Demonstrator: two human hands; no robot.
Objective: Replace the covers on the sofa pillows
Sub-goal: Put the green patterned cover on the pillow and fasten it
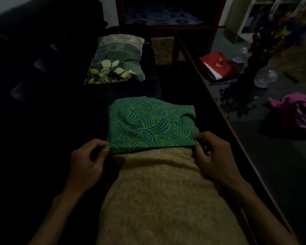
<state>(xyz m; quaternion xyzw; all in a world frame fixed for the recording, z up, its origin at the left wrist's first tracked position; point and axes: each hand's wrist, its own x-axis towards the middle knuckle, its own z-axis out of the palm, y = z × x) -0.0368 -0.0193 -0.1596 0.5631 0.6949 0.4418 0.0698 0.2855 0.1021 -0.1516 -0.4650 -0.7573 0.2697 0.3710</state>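
A dim room, seen from above a person's two bare arms reaching forward over a dark sofa (42, 106). A tan pillow (166, 200) lies lengthwise in front of the person, its far end tucked inside a green cover (148, 124) printed with curved blue and yellow-green lines. The cover reaches only over the pillow's far end; most of the tan fabric is bare.

The left hand (86, 163) pinches the near left corner of the cover's open edge between thumb and curled fingers. The right hand (212, 156) grips the near right corner of the same edge, fingers curled over the fabric and resting against the pillow.

Farther along the sofa seat, well apart from the hands, lies a second pillow (116, 61) in a dark cover with pale green leaves.

To the right, a long glass-topped surface (272, 156) with a wooden rim runs beside the sofa. On it lie a red book (219, 65), clear glassware (265, 78) beside a dark vase of flowers (258, 50), and a crumpled magenta cloth (297, 110).
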